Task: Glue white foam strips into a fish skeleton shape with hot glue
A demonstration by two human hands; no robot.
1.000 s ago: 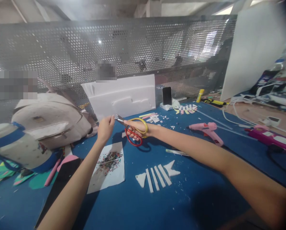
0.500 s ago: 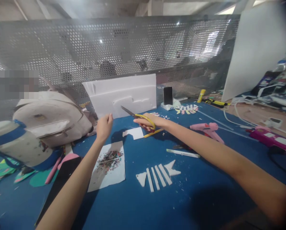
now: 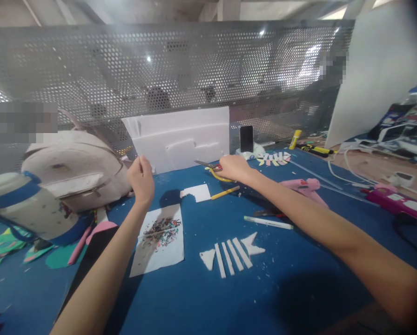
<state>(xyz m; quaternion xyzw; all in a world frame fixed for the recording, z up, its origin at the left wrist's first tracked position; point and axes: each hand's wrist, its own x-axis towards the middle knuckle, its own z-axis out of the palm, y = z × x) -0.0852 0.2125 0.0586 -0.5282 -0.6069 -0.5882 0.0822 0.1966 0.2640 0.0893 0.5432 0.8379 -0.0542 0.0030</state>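
My right hand (image 3: 237, 168) is closed on yellow-handled scissors (image 3: 219, 176), whose blades point left across the front of the white foam sheets. My left hand (image 3: 141, 180) is raised by the backpack with its fingers curled shut; anything in them is hidden. Between and below the hands lie a cut white piece (image 3: 202, 191) and a yellow pencil-like stick (image 3: 225, 192). Closer to me, a white paper (image 3: 175, 263) bears a heap of small coloured bits (image 3: 161, 232). To its right, white cut strips (image 3: 231, 257), a rounded triangle (image 3: 207, 258) and a tail-like piece (image 3: 252, 244) form a fish-bone shape.
White foam sheets (image 3: 184, 135) lean against the perforated metal partition (image 3: 194, 60). At left stand a backpack (image 3: 69, 163) and a large bottle (image 3: 27, 209). A phone (image 3: 246, 138), glue stick (image 3: 295, 139), pink glue gun (image 3: 308, 187), pen (image 3: 268, 223) and purple power strip (image 3: 399, 202) lie right.
My left hand has moved left and slightly up, away from the scissors. My right hand has shifted right and a little up with the scissors, whose blades now lie flatter.
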